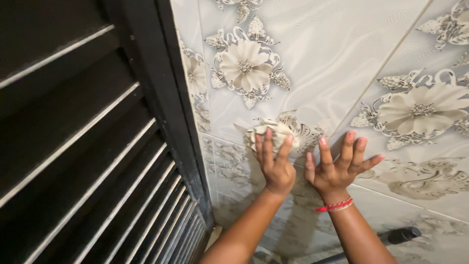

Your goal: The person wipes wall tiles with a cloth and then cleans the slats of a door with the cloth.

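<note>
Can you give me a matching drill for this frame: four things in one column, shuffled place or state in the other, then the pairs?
Things:
1. left hand
2. right hand
3. crumpled cloth
4. louvred door

Place or state:
A. black, at the left of the view
B. fingers spread, palm flat against the floral tiled wall, red bracelet at the wrist
C. pale, bunched up against the tile under fingertips
D. presses the wad onto the wall

Pairs: 1-D, 2-B, 3-C, 4-A
</note>
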